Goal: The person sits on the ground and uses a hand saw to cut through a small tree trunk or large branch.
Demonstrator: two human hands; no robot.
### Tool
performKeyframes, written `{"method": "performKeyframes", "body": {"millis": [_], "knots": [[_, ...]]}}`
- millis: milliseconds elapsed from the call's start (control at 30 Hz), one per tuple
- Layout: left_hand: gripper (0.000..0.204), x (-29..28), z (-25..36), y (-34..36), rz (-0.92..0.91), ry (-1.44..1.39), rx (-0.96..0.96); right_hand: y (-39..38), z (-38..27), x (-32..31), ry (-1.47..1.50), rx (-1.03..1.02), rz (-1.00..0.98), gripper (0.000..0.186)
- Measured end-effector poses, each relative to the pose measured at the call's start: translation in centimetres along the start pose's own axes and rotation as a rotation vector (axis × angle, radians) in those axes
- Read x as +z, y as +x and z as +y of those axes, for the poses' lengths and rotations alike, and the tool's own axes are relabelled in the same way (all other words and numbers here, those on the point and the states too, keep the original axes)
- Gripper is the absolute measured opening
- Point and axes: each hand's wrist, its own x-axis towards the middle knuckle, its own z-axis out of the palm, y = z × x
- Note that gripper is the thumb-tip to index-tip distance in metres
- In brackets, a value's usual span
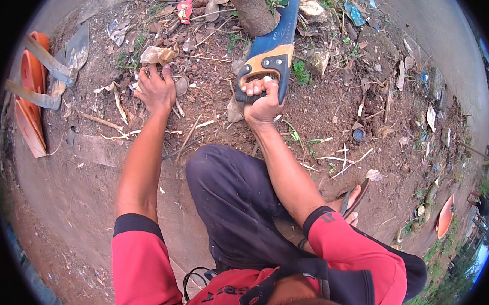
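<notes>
My right hand (262,100) is closed round the black and orange handle of a handsaw (280,33). Its blue blade points away from me, against or just beside the stump-like piece of wood (253,11) at the top; I cannot tell whether it cuts in. Farther left, my left hand (157,91) reaches low over the soil. Its fingertips and thumb are at a crumpled tan scrap (157,55), perhaps a dry leaf or paper, and seem to pinch it. A small roundish flat piece (181,86) lies beside that thumb.
Orange curved pieces (32,72) and flat metal-looking strips (40,96) lie at the far left. Wood splinters (343,162), dry leaves and litter, including a red wrapper (185,11), cover the soil. My bent knee (223,170) is between my arms. Another orange piece (445,217) lies far right.
</notes>
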Motion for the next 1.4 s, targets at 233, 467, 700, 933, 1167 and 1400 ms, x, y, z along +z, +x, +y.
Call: {"method": "performKeyframes", "body": {"millis": [233, 467, 700, 933, 1167, 1400], "knots": [[0.056, -0.6, -1.7, -0.6, -0.008, -0.029, -0.018, -1.7, -11.3, -0.7, -0.162, 0.356, -0.087, 0.028], [0.057, 3.6, -2.9, -0.5, -0.024, 0.052, 0.036, -9.1, -14.7, -6.4, -0.236, 0.393, -0.032, 0.022], [0.055, 3.2, -0.6, 0.1, -0.064, 0.08, 0.016, 5.6, -5.4, -2.6, -0.216, 0.322, -0.013, 0.032], [0.054, 0.0, 1.7, 0.9, -0.01, -0.001, 0.03, 2.8, -2.7, 0.3, 0.021, 0.036, -0.04, 0.022], [0.054, -1.9, 0.0, -0.9, -0.01, 0.002, -0.035, -1.5, -12.4, -1.2, -0.135, 0.385, -0.091, 0.024], [0.057, 1.7, -1.6, -0.1, -0.04, 0.049, -0.004, -8.1, -17.0, -5.0, -0.231, 0.395, -0.021, 0.017]]}}
